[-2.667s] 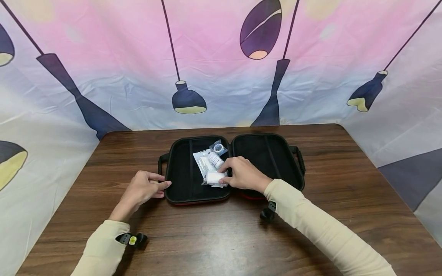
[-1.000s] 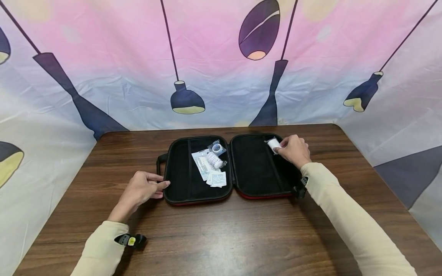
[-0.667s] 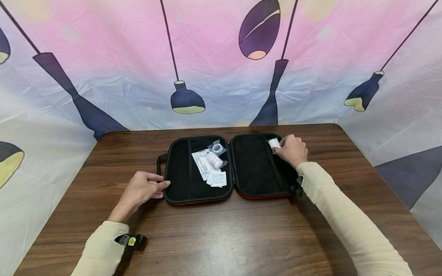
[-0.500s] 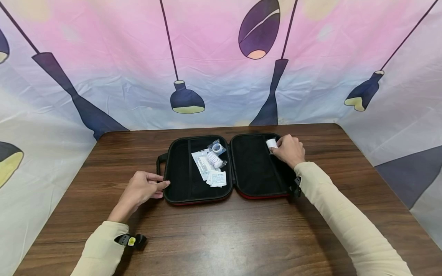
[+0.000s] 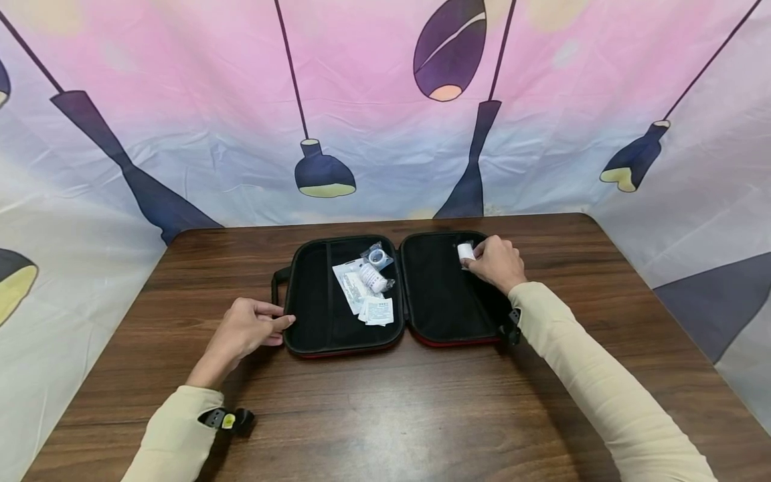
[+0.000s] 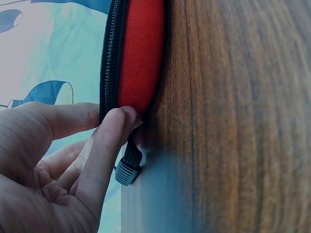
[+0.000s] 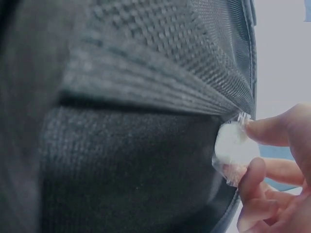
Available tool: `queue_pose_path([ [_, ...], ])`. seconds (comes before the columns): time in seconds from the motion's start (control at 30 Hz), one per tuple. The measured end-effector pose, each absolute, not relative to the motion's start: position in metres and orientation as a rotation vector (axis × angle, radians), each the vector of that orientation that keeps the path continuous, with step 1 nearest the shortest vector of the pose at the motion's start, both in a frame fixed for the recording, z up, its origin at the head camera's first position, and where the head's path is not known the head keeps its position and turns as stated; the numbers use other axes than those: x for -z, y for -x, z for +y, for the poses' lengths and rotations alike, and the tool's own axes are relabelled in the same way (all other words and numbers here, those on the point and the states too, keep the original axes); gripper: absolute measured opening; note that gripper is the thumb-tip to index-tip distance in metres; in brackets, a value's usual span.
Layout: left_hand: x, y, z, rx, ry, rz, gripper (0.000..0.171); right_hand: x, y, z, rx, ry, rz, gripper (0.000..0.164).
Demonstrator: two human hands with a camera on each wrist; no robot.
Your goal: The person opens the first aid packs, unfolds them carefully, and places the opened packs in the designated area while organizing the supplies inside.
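- Pinching a wrapped white roll (image 5: 466, 252) between thumb and fingers of the right hand (image 5: 497, 263), in the far part of the right case half (image 5: 446, 308).
- Could snag on the stretched mesh pocket (image 7: 160, 43), or slip if pinched too lightly.
- Gripping the left edge of the left case half (image 5: 310, 301) with left hand (image 5: 243, 328) fingertips; could skew if loosened during a tug.
- Holding, loose in the left case half, a bagged ring (image 5: 378, 258), printed cylinder (image 5: 373, 277) and flat packets (image 5: 378, 312); could scatter if tipped.

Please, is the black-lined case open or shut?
The case is open: its two halves lie side by side on the wooden table, and white packets show inside one.
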State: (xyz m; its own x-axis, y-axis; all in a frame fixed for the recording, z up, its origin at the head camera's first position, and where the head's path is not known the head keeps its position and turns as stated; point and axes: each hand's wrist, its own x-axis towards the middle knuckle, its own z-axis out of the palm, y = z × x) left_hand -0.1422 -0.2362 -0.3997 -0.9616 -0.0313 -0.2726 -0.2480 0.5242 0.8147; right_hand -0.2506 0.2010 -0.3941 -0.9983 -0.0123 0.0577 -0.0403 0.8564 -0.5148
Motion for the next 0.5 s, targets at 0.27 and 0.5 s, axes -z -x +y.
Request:
queue_pose_path([
  [0.27, 0.3998, 0.1426, -0.2368, -1.395, 0.241, 2.546, 0.048, 0.3927, 0.2511, 0.2009, -0.851, -0.06, -3.011, 0.039],
  [0.5, 0.3998, 0.1432, -0.2362, -1.396, 0.241, 2.542, 0.048, 0.3922, 0.2522, 0.2017, -0.851, -0.11, -3.022, 0.038],
])
